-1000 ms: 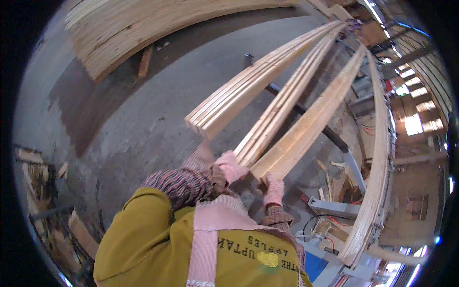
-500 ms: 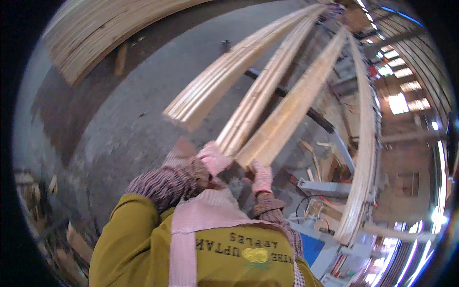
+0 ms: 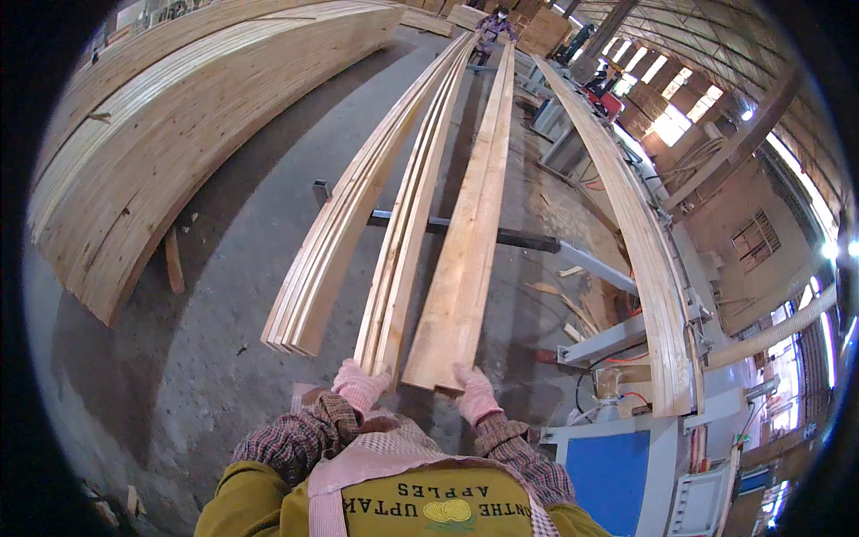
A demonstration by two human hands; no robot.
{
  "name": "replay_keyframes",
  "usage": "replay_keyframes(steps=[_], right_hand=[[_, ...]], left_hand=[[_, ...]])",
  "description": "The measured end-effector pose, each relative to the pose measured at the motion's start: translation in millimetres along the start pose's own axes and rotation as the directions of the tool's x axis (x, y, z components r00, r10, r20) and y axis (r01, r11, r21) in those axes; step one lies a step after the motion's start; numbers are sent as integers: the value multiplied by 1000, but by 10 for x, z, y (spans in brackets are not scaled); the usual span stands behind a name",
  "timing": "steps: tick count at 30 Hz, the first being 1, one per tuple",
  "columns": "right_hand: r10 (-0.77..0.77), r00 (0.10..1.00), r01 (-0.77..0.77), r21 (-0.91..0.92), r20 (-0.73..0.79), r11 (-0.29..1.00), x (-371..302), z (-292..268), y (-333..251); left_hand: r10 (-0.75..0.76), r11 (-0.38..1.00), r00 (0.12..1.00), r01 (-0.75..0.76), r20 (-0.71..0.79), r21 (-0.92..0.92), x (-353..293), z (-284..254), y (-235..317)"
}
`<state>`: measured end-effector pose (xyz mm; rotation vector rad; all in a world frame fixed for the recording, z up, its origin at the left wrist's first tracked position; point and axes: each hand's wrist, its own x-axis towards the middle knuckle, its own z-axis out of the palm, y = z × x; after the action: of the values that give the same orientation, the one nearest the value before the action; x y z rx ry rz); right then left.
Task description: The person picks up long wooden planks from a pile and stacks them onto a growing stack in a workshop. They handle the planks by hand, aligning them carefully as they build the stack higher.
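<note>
Stack of long boards (image 3: 179,134) at the far left now showed more of its length than half a second before, because the view had lifted. Its lower edge left a broad strip of open floor (image 3: 224,358). On the right, other boards (image 3: 646,268) and a blue-panelled machine (image 3: 608,474) made the near room tighter. In the middle, the left bundle (image 3: 344,210), the middle bundle (image 3: 398,268) and the wide board (image 3: 470,251) ran from near to far above a dark crossbar (image 3: 528,240). The near ends of the last two lay just beside each other, a narrow place for fingers. A co-worker (image 3: 495,25) had also come into view at the far ends, so these pieces appeared to be attended from both sides. The two hands looked somewhat more apart than before. The right hand (image 3: 477,394) pinched the near right corner of the wide board, its lower fingers hidden. The left hand (image 3: 361,387) was at the near end of the middle bundle; whether it gripped or only touched, I could not tell.
</note>
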<state>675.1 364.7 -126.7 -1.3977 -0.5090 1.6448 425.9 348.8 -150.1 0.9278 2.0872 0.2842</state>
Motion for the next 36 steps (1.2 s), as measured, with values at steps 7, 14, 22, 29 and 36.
replay_keyframes(steps=[7,14,22,29,36], right_hand=[[-99,991,112,-156,86,981,398,15,420],[-88,986,113,-179,142,977,303,148,228],[-20,989,7,85,148,996,165,420,176],[-14,938,16,-1,347,1000,237,738,47],[0,943,94,-268,333,959,333,948,-7]], left_hand=[[247,963,966,-254,81,92,716,420,-641],[384,839,886,-453,262,301,-66,-298,-134],[10,1000,997,-8,81,-28,229,-40,-170],[-50,997,998,53,44,-55,203,-224,-191],[348,932,932,-356,105,70,543,-50,-656]])
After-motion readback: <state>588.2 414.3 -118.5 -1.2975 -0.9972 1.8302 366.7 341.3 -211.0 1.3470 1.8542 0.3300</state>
